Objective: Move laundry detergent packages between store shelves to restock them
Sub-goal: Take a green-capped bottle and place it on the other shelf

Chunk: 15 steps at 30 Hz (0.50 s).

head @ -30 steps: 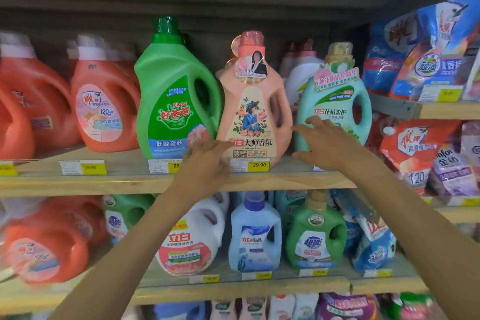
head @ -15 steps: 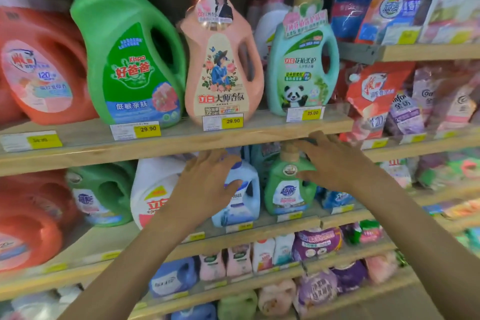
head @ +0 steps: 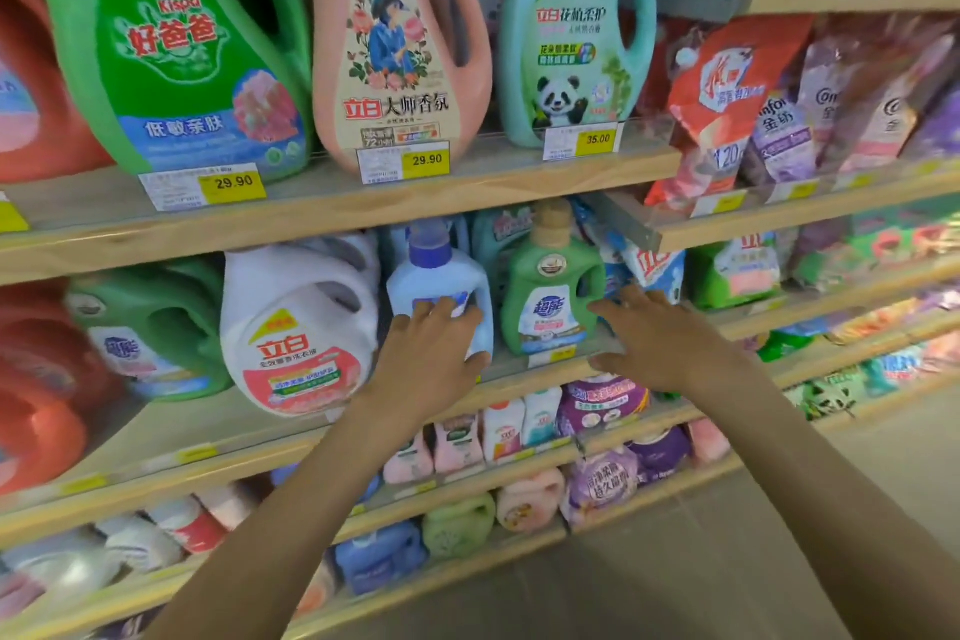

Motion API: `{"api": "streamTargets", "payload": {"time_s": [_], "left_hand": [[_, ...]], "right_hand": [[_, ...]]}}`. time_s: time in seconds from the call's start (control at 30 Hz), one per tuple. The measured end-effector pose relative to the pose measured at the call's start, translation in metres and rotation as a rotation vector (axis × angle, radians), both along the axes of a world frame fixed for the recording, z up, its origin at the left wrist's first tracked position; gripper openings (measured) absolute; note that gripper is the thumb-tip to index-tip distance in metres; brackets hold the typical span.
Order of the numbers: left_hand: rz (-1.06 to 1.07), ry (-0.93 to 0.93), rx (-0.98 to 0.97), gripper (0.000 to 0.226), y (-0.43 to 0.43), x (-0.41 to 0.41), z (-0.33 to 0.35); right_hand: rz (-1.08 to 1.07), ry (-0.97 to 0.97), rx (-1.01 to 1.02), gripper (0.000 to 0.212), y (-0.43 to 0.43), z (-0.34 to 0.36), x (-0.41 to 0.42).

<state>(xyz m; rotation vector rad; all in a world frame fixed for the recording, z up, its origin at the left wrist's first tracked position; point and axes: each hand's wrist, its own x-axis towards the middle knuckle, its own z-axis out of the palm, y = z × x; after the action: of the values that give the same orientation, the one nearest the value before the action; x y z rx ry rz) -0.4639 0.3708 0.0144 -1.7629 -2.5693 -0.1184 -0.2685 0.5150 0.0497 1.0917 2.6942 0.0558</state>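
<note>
Both hands have dropped from the edge of the upper shelf (head: 467,195) to the shelf below (head: 156,437), and the view has tipped down with them. Now the left hand (head: 431,359) lies against the front of the pale blue detergent bottle (head: 441,278), fingers nearly straight across its label and thumb out by its lower right side; it touches the bottle rather than gripping it. That bottle stands upright near the shelf's front edge, between the white jug (head: 296,338) on its left and the small green detergent bottle (head: 545,307) on its right. Beside the green bottle the right hand (head: 670,343) is spread wide and holds nothing, its fingertips at the bottle's right flank; whether they touch it I cannot tell. Behind this hand leans a blue-and-white bag (head: 652,270). Overhead, the large green jug (head: 192,47), pink jug (head: 395,42) and teal panda jug (head: 571,36) stand in a row.
</note>
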Motion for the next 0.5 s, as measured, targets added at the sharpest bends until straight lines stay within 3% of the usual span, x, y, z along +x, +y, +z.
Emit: {"api": "streamTargets", "payload": {"time_s": [0.23, 0.5], "left_hand": [[-0.026, -0.085, -0.074, 0.049, 0.034, 0.008, -0.035], [0.091, -0.114, -0.148, 0.041, 0.075, 0.009, -0.087]], "right_hand": [[-0.004, 0.036, -0.004, 0.064, 0.012, -0.039, 0.008], [-0.016, 0.046, -0.041, 0.062, 0.057, -0.066, 0.011]]}}
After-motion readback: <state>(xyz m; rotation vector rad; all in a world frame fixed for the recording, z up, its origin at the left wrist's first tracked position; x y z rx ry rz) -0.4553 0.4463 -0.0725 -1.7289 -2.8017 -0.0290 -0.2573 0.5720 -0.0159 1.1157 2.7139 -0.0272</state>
